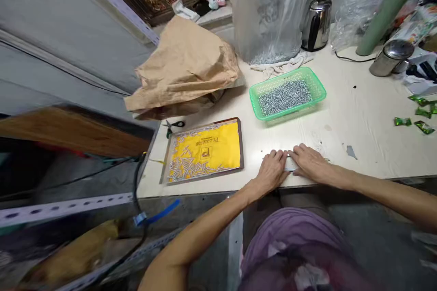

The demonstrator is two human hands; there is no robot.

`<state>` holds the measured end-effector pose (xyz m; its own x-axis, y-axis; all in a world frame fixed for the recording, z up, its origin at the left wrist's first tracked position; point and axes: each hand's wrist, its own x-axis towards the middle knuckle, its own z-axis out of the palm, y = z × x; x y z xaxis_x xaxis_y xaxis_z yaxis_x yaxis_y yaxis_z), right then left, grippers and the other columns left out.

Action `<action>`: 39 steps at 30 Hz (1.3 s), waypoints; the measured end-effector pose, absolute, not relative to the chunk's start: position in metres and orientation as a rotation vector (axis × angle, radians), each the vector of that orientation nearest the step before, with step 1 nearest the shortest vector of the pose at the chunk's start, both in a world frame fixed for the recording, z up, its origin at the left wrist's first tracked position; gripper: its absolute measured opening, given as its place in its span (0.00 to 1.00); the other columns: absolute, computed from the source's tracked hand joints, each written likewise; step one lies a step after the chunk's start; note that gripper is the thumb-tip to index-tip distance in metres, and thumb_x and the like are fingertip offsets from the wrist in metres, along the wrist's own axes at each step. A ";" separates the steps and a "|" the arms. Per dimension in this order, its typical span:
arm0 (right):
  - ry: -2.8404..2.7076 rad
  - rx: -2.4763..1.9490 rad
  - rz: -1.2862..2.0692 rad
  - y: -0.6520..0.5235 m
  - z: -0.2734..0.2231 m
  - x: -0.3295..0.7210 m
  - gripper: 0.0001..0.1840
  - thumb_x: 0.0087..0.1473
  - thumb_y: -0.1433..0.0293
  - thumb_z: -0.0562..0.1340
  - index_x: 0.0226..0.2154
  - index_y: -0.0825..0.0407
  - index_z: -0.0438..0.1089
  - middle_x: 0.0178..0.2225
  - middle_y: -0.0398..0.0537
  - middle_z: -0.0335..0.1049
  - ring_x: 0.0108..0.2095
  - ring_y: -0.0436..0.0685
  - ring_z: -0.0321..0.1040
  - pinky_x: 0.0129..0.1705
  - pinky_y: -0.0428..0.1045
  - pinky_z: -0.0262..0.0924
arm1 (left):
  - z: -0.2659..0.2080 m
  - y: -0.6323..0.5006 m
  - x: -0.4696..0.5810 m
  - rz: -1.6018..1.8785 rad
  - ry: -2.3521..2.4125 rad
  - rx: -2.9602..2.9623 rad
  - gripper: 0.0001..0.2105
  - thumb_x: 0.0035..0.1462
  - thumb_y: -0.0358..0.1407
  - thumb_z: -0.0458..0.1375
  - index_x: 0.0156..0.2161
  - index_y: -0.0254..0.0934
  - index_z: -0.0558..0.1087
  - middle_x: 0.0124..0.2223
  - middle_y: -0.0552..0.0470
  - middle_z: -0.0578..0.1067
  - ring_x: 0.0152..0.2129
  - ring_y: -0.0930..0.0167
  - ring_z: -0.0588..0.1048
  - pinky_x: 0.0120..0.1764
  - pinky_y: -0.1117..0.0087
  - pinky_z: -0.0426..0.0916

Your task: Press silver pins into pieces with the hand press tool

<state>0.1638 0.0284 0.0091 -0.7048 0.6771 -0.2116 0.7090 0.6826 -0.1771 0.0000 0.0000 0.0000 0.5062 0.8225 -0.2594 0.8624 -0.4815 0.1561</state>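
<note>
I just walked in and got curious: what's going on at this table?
A person has the left hand and right hand close together near the edge of the table, on either side of a small pale piece, too covered to identify. Beyond them stands a green basket of small silvery pieces; to the left, similar ones lie scattered in a yellow-bottomed tray.

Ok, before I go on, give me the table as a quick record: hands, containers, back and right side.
left hand: fingers at a small flat piece, near the table's front edge
right hand: fingers at its other side; grip unclear
green basket: beyond the hands, holds many small metal pins
shallow tray: left, yellow lining, similar pins scattered
back: brown paper bag, translucent plastic bag, steel kettle
right: green-wrapped sweets
</note>
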 end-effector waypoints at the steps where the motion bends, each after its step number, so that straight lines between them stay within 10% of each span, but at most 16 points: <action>1: 2.778 1.147 -0.382 0.027 0.007 0.164 0.22 0.49 0.69 0.68 0.46 0.62 0.68 0.40 0.57 0.69 0.41 0.62 0.63 0.39 0.52 0.59 | -0.001 -0.001 0.000 -0.221 1.439 2.470 0.21 0.59 0.38 0.57 0.54 0.29 0.63 0.49 0.42 0.69 0.44 0.61 0.67 0.43 0.61 0.65; 6: 2.768 1.224 -0.479 0.019 -0.007 0.165 0.04 0.57 0.71 0.62 0.36 0.55 0.70 0.34 0.51 0.68 0.37 0.57 0.64 0.34 0.49 0.56 | -0.002 0.000 0.003 -0.241 1.488 2.395 0.09 0.61 0.37 0.55 0.44 0.36 0.70 0.43 0.46 0.72 0.43 0.62 0.69 0.41 0.62 0.67; 15: 2.885 1.119 -0.469 0.042 0.003 0.178 0.20 0.52 0.64 0.66 0.45 0.58 0.67 0.38 0.55 0.69 0.38 0.60 0.63 0.38 0.51 0.57 | -0.028 -0.014 -0.004 0.274 1.536 2.493 0.19 0.60 0.35 0.56 0.54 0.30 0.65 0.54 0.38 0.70 0.51 0.58 0.69 0.51 0.56 0.68; 26: 2.862 1.254 -0.224 0.081 0.000 0.160 0.07 0.59 0.74 0.57 0.39 0.54 0.71 0.36 0.52 0.71 0.38 0.58 0.61 0.38 0.51 0.48 | -0.055 -0.061 0.022 0.555 1.289 2.488 0.25 0.64 0.45 0.48 0.61 0.31 0.59 0.61 0.36 0.66 0.62 0.59 0.60 0.61 0.53 0.57; 39: 3.241 0.245 -0.281 0.038 -0.022 0.070 0.09 0.55 0.76 0.60 0.25 0.52 0.70 0.30 0.48 0.69 0.34 0.55 0.59 0.35 0.52 0.49 | -0.059 -0.058 0.021 0.455 1.354 2.439 0.19 0.63 0.44 0.52 0.53 0.35 0.69 0.54 0.39 0.71 0.54 0.56 0.67 0.53 0.54 0.65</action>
<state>0.0698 0.0383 -0.0221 -0.9814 0.1593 0.1073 0.1385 0.9739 -0.1798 0.0211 -0.0582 -0.0589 0.5017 0.8564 0.1220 0.7565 -0.5028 0.4181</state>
